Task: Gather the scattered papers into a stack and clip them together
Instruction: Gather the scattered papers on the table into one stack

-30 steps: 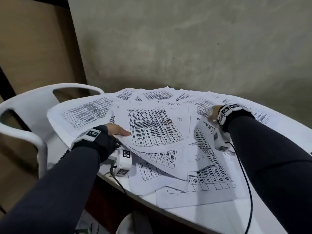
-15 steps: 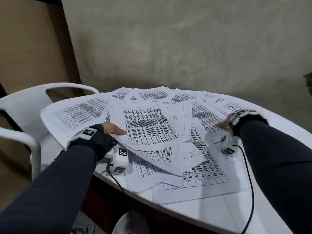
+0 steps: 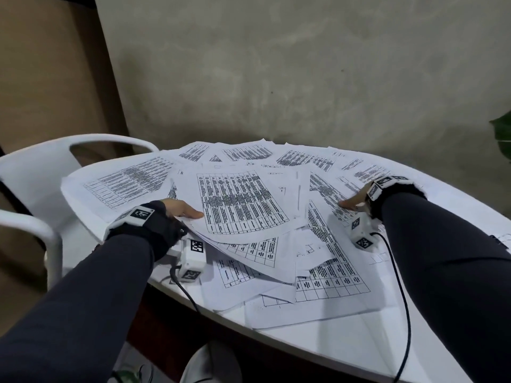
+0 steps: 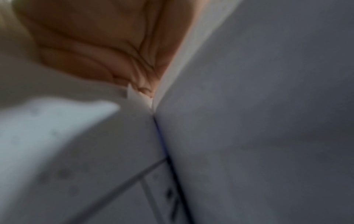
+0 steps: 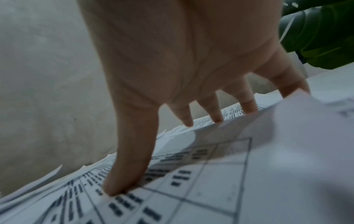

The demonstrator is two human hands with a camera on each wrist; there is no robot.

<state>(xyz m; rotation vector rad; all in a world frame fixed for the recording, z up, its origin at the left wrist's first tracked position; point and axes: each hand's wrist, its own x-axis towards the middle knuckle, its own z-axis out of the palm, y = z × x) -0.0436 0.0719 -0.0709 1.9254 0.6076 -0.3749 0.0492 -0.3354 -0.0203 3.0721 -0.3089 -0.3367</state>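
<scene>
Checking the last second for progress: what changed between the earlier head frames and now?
The right hand slid rightward and toward the person across the papers, fingers straight, pressing flat. The left hand stayed at the left edge of the top sheet, thumb on top. The pile looks much the same; nothing picked up or released.

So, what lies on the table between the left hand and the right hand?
Head view: only overlapping printed papers lie between left hand and right hand; no clip shows.

Overlapping papers (image 3: 240,205) are spread across the table (image 3: 345,352), flanked by the left hand (image 3: 181,209) and right hand (image 3: 355,201) (a chair (image 3: 33,172) stands leftward).
</scene>
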